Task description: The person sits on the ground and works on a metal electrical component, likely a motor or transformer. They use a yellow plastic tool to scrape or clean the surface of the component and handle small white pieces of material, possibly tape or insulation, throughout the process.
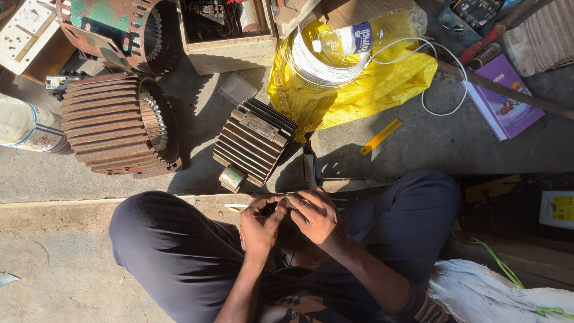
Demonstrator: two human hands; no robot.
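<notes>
Item, lower centre: your left hand (261,222) and right hand (315,214) pinch one small part (286,202) — hard to identify — a slip would likely drop it onto the floor (54,275).

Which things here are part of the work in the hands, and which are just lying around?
In hand:
- left hand and right hand, both pinching a small piece, mostly hidden

Lying about:
- finned motor housing
- smaller finned block
- white wire coil on yellow bag
- plastic bottle
- yellow ruler
- purple booklet
</notes>
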